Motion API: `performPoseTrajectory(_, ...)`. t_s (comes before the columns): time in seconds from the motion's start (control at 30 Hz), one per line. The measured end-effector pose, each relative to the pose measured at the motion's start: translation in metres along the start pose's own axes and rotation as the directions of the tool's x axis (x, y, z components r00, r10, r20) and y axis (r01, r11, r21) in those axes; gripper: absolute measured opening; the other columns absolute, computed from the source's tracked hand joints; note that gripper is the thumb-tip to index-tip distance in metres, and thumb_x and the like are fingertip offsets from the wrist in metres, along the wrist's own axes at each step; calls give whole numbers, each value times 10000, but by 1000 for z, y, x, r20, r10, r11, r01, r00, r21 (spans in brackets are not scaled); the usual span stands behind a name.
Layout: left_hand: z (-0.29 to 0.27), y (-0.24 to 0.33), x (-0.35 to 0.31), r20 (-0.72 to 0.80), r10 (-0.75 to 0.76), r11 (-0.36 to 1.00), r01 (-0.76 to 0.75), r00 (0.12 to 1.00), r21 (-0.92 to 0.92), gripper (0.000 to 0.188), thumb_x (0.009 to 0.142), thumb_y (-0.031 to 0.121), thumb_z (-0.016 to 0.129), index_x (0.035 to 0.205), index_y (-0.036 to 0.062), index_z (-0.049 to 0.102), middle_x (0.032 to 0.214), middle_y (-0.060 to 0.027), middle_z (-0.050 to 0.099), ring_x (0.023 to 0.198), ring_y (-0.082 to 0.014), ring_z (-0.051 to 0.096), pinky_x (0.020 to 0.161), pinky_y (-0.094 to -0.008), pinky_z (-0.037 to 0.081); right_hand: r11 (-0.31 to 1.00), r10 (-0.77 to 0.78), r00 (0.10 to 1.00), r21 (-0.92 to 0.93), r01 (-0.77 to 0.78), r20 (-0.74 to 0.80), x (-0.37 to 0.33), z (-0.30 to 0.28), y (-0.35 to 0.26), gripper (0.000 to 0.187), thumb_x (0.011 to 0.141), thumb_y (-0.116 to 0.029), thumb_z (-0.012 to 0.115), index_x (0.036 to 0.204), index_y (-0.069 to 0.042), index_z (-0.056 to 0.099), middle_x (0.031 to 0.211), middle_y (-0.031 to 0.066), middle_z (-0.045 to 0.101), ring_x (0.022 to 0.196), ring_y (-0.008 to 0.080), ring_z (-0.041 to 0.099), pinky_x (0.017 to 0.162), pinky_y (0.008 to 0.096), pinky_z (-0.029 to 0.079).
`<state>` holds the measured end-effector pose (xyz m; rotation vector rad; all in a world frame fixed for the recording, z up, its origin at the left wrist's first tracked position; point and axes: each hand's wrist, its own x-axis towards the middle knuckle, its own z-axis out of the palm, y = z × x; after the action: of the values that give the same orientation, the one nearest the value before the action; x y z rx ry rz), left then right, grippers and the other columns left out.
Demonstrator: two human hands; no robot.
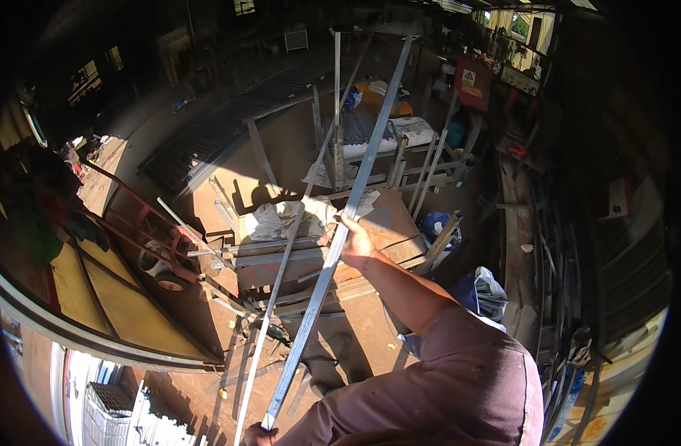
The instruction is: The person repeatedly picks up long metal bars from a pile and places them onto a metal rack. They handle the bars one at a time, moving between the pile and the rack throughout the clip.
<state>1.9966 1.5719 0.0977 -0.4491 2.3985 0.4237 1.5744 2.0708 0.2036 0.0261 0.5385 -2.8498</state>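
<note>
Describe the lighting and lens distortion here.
Head view: sunlight brightens the metal bar and right hand, while much of the background sinks into deep shadow; head view: the fisheye curves the pale-edged yellow panel and leaves the corners black.

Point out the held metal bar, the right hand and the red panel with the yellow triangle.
metal bar (320,286): head view, on its shaft below the right hand.
right hand (357,243): head view, on the back of the hand.
red panel (472,88): head view, middle of its face.
</note>
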Motion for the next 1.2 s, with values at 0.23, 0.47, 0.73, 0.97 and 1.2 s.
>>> performPoseTrajectory(0.23,-138,183,63,-415,519,727,-641,747,-244,532,720,379,861,1035,5,651,844,-220,719,791,-407,713,667,-472,558,873,451,837,-42,-486,-312,-62,58,247,133,965,-210,667,1039,-112,616,785,46,572,728,234,590,734,432,514)
performPoseTrajectory(0.47,-74,-95,12,-65,159,913,-172,985,-370,433,638,348,919,818,42,671,716,-126,711,673,-315,708,649,-424,561,942,146,931,-240,-234,-335,101,154,90,255,885,-207,703,719,-154,516,588,22,494,555,232,516,630,417,468)
performPoseTrajectory(0.73,-57,-141,56,-236,-97,957,25,967,-291,402,650,329,898,811,40,670,697,-139,702,655,-327,704,623,-443,551,952,-155,954,-296,75,-255,273,191,19,199,924,-229,745,933,-113,584,758,47,599,596,188,566,592,357,517)
performPoseTrajectory(0.97,-113,41,217,-353,-30,938,-96,935,-334,405,702,345,863,900,23,717,830,-204,738,821,-401,728,716,-488,569,868,400,876,-196,-456,-269,215,51,209,277,908,-327,774,967,-123,596,849,57,611,737,208,625,731,395,556)
performPoseTrajectory(1.2,-68,132,288,-3,-139,909,127,990,-398,338,719,307,848,913,104,660,801,-121,750,730,-323,736,695,-454,586,885,292,743,-124,-448,-602,327,-85,161,353,882,-405,766,823,-181,499,690,-1,482,582,192,481,594,378,423)
